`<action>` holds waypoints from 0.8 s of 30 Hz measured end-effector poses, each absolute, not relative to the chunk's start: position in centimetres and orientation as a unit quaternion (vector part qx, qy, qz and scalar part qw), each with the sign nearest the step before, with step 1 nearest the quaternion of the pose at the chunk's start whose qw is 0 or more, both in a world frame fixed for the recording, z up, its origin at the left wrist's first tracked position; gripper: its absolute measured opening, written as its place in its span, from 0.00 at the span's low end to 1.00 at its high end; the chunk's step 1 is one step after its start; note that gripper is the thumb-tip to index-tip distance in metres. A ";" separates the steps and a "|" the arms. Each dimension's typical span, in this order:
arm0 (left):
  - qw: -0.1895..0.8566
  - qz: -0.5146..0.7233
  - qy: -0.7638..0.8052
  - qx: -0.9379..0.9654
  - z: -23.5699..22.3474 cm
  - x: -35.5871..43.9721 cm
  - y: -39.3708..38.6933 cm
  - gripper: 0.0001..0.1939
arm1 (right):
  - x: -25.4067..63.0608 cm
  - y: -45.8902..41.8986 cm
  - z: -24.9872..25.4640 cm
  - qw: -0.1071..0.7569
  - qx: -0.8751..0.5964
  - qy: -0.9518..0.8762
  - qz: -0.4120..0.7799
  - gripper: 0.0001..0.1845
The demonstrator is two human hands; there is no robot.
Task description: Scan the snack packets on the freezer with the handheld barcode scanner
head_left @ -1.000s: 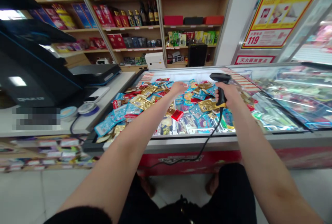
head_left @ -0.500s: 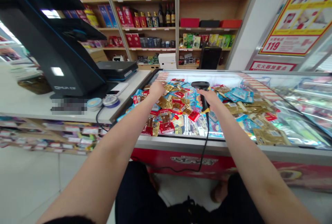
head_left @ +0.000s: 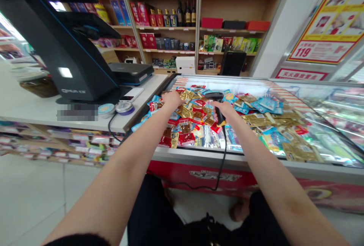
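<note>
My right hand (head_left: pixel 224 109) is closed round the handle of a black barcode scanner (head_left: pixel 215 96), its cable (head_left: pixel 223 155) hanging down over the freezer's front. My left hand (head_left: pixel 172 99) reaches to the left part of a heap of small snack packets (head_left: pixel 196 119) in gold, red and blue; its fingers curl down among the packets, and I cannot make out whether they grip one. The packets lie spread on the glass lid of a chest freezer (head_left: pixel 256 158).
A white counter (head_left: pixel 34 111) at the left bears a black till screen (head_left: pixel 57 48), two tape rolls (head_left: pixel 113 108), a phone and a black device. Shelves (head_left: pixel 196 29) of boxes and bottles line the back wall. More freezer glass runs to the right.
Both hands have shifted left across the packet heap with the scanner. The view has swung left, bringing more of the counter and till into sight.
</note>
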State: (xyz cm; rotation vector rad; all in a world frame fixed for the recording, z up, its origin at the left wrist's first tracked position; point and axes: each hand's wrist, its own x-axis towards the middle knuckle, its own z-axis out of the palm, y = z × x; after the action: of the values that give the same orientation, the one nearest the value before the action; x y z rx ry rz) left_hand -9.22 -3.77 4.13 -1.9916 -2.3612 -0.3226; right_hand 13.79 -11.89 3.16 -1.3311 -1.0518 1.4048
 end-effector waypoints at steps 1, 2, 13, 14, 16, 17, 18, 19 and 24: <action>0.013 -0.105 -0.759 -0.643 4.1 -9.0 -3.7 0.38 | 13.8 -11.9 3.1 0.458 -0.537 -0.424 0.567 0.12; 0.010 -0.107 -0.757 -0.645 4.1 -8.8 -3.6 0.37 | 13.9 -11.8 3.0 0.463 -0.534 -0.424 0.566 0.12; 0.004 -0.133 -0.766 -0.629 4.4 -8.1 -3.1 0.31 | 14.5 -11.7 2.8 0.466 -0.538 -0.427 0.558 0.11; 0.007 -0.139 -0.764 -0.630 4.4 -8.1 -3.0 0.30 | 14.5 -11.7 2.9 0.468 -0.536 -0.428 0.557 0.11; 0.013 -0.157 -0.758 -0.633 4.5 -8.0 -3.1 0.27 | 14.5 -11.8 2.9 0.470 -0.533 -0.429 0.558 0.11; 0.014 -0.171 -0.754 -0.635 4.5 -8.0 -3.1 0.25 | 14.5 -11.8 2.9 0.469 -0.533 -0.428 0.559 0.11; 0.010 -0.187 -0.750 -0.635 4.6 -7.9 -3.2 0.23 | 14.5 -11.8 2.9 0.469 -0.533 -0.427 0.560 0.11; -0.003 -0.206 -0.747 -0.633 4.7 -7.8 -3.3 0.20 | 14.6 -11.8 2.9 0.468 -0.532 -0.427 0.562 0.11; -0.086 -0.285 -0.718 -0.628 5.0 -7.5 -3.3 0.07 | 14.6 -12.1 3.1 0.464 -0.530 -0.436 0.561 0.13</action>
State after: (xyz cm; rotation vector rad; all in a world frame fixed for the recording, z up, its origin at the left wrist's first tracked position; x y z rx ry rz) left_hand -7.53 -3.27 5.05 -2.0909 -2.3906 -0.9492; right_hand 14.56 -12.12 3.13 -1.3013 -1.0725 1.3779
